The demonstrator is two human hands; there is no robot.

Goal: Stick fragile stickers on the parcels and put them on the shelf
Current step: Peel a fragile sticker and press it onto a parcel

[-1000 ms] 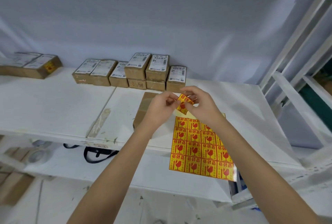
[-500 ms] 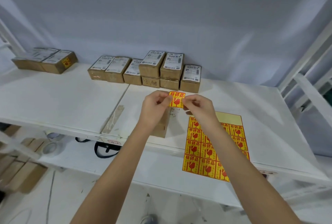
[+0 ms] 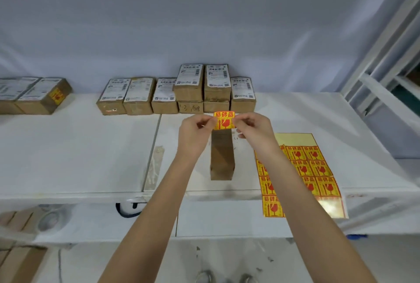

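A yellow fragile sticker with red print is stretched flat between my two hands. My left hand pinches its left edge and my right hand pinches its right edge. Just below the sticker a brown cardboard parcel stands on the white table, its far end hidden behind the sticker. The sticker sheet lies flat to the right, partly under my right forearm, with its top row peeled off.
A row of labelled parcels lines the table's back edge, some stacked two high. Two more parcels, one with a fragile sticker, sit at the far left. A white shelf frame rises at right. Tape rolls lie on the lower shelf.
The sticker went from half-peeled and curled above the sheet to flat and level between both hands, over the parcel's far end. The view swung so the parcel stands straight ahead.
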